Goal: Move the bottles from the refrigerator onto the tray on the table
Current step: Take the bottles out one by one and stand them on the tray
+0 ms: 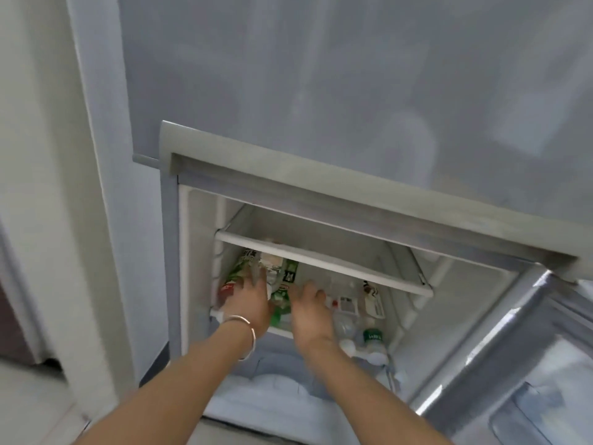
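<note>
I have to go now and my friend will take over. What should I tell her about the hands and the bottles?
Left hand: reaching into the open refrigerator, fingers on the green-labelled bottles lying on the lower shelf; grip unclear.
Right hand: open, beside them, holding nothing.
More bottles lie to the right on the same shelf.
Done: door open; no bottle lifted out yet.
Left: take the bottles out and carry them to the tray, which is out of view.
</note>
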Demonstrator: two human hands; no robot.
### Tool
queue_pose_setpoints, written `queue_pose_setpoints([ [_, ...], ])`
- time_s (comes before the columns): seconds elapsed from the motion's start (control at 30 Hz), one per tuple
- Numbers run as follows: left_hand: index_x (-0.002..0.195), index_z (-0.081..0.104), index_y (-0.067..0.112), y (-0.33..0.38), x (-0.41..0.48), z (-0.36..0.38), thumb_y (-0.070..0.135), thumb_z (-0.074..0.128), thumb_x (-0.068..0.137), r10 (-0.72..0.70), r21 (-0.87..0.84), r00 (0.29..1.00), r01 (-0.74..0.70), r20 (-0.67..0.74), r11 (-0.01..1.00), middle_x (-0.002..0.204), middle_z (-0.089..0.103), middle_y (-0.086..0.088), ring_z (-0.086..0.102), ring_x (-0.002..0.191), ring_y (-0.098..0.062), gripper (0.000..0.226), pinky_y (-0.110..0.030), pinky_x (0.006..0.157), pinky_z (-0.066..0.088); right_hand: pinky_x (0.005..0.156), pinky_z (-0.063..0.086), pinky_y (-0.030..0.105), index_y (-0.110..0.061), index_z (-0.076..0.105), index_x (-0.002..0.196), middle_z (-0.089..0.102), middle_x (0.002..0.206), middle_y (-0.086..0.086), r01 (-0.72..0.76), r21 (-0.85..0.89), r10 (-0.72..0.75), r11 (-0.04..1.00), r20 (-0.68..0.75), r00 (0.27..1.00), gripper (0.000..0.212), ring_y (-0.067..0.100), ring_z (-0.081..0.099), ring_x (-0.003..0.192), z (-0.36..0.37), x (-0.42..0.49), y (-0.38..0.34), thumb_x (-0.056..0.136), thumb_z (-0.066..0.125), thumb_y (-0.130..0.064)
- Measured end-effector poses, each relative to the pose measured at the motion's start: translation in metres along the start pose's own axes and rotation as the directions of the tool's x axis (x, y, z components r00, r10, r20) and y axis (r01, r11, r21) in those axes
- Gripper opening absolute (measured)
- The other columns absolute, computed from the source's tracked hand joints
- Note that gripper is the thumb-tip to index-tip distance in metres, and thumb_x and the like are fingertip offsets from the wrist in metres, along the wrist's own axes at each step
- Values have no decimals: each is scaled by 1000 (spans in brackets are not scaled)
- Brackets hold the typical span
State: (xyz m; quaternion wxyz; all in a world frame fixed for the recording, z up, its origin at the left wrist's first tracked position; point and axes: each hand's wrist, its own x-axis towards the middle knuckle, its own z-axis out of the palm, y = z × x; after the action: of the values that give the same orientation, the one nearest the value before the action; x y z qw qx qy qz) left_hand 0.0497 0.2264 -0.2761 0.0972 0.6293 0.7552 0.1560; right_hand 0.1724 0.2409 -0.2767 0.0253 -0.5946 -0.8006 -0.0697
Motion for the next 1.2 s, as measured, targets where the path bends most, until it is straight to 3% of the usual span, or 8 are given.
queue_pose_setpoints([
  [0.13, 153, 5, 16, 9, -9, -5, 34, 50, 93, 131, 77, 988, -125, -80, 989, 161, 6, -17, 14, 148, -34, 77, -45, 118, 24, 80, 57, 49, 1, 62, 117, 47, 135, 29, 41, 21, -39, 999, -92, 995, 45, 46, 52, 119, 4, -11, 8, 76, 54, 15],
  [0.23, 154, 9, 13, 17, -19, -10, 32, 60, 88, 271, 77, 963, -270, -3, 960, 161, 11, -15, 13, 149, -33, 85, -42, 121, 18, 85, 52, 40, -4, 56, 119, 47, 132, 19, 91, 51, -82, 995, -151, 985, 46, 35, 47, 121, -21, -34, 13, 76, 55, 12],
  [0.5, 122, 53, 14, 80, -75, -83, 20, 67, 77, 453, -297, 891, -428, 17, 854, 118, 65, -7, 64, 103, -27, 48, -37, 87, 52, 88, 46, 43, -4, 54, 112, 42, 122, 14, 163, 177, -130, 971, -182, 975, 34, 32, 43, 113, -134, -104, 36, 79, 53, 0],
  [0.73, 100, 68, 27, 121, -123, -128, 54, 60, 72, 633, -350, 745, -547, 209, 760, 100, 74, -1, 68, 92, -22, 40, -40, 86, 55, 84, 43, 30, -9, 23, 148, 52, 133, 16, -59, 372, 91, 926, -69, 993, 77, 34, 58, 112, -221, -178, 69, 83, 63, -22],
  [0.87, 82, 62, 21, 146, -154, -177, 53, 65, 74, 602, -378, 797, -546, 39, 748, 83, 66, -1, 61, 78, -24, 33, -32, 68, 48, 93, 51, 34, -9, 35, 145, 62, 122, 9, -302, 517, 246, 801, 176, 953, 79, 25, 63, 107, -239, -219, 90, 76, 73, -20],
  [0.93, 88, 62, 18, 165, -169, -203, 56, 63, 75, 631, -389, 773, -603, -69, 696, 86, 65, -1, 61, 81, -24, 40, -35, 72, 48, 96, 52, 36, -12, 49, 131, 65, 115, 2, -315, 606, 212, 731, 236, 948, 66, 19, 64, 104, -243, -239, 93, 72, 79, -14],
  [1.07, 115, 57, 17, 212, -191, -248, 62, 59, 76, 679, -485, 698, -686, -227, 543, 106, 65, 1, 61, 93, -18, 59, -39, 86, 52, 95, 53, 29, -19, 51, 125, 67, 114, -1, -238, 837, 284, 493, 103, 953, 64, 10, 66, 102, -261, -266, 105, 71, 78, 3],
  [1.2, 139, 38, 19, 256, -206, -283, 67, 60, 75, 674, -597, 616, -738, -408, 313, 124, 57, -1, 60, 103, -16, 82, -38, 89, 53, 91, 56, 36, -18, 49, 124, 71, 107, 3, -131, 900, 425, 416, -65, 903, 68, 14, 70, 97, -305, -271, 133, 67, 85, -8],
])
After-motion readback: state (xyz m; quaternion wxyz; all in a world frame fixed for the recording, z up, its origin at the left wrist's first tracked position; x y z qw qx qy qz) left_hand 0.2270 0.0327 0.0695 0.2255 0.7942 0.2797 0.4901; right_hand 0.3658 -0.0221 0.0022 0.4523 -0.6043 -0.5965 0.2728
